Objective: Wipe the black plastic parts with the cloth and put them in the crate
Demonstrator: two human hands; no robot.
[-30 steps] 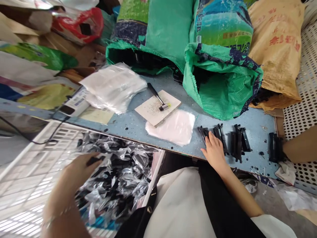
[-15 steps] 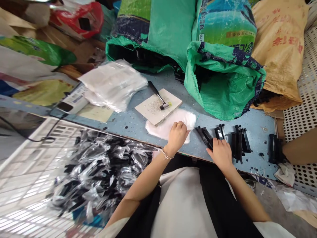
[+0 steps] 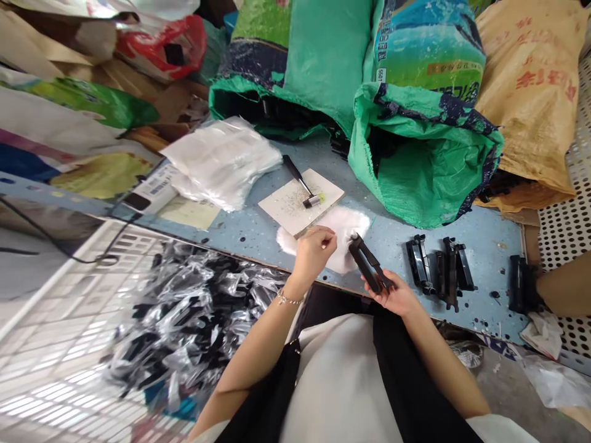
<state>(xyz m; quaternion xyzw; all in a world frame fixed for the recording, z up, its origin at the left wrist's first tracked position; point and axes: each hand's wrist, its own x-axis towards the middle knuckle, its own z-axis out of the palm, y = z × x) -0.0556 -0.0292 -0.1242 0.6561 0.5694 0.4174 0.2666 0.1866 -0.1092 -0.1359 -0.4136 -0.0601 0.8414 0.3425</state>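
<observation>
My right hand (image 3: 393, 296) is closed palm-up round the lower end of a long black plastic part (image 3: 364, 263). The part has two bars with a gap between them, and its far end tilts up to the left over a white padded cloth (image 3: 344, 261). Above that cloth's left side, my left hand (image 3: 314, 251) is closed with curled fingers; anything inside it is too small or hidden to make out. Several similar black parts (image 3: 450, 274) lie in a cluster to the right of my right hand.
A small hammer (image 3: 302, 184) rests on a pale board (image 3: 284, 209). Clear plastic bags (image 3: 226, 160) are stacked behind. Green sacks (image 3: 434, 178) stand at the back. A white crate (image 3: 50, 277) with bagged black parts sits below left. Another person's arm (image 3: 563, 280) reaches in at right.
My right hand has lifted a black part off the table and brought it left, over the white cloth's edge. My left hand has moved slightly left, off the cloth's middle. The view has shifted a little.
</observation>
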